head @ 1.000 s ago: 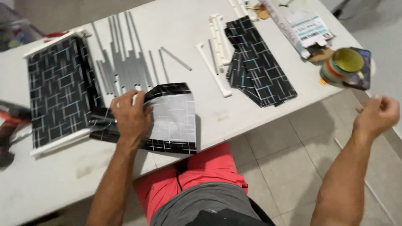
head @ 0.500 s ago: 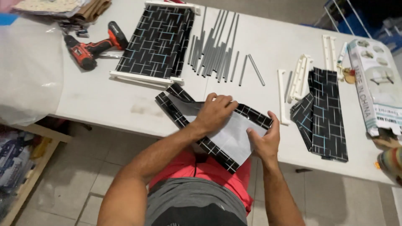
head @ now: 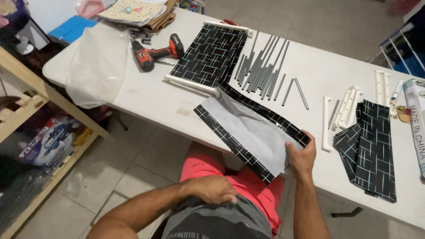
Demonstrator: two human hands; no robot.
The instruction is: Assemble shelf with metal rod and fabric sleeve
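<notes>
Black grid-patterned fabric panel (head: 252,132) slants up-left from the right hand (head: 302,156), which pinches its near end; left hand (head: 215,190) rests empty, curled at the waist.

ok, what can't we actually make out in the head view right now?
- Left hand: resting at the waist; its fingers curl under, so any contents are hidden.
- Fabric panel: the right hand covers its near corner.
- Box: cut off by the right edge.
- Small bits by the drill: too small to identify.
- Shelf contents: dark and blurred.
</notes>
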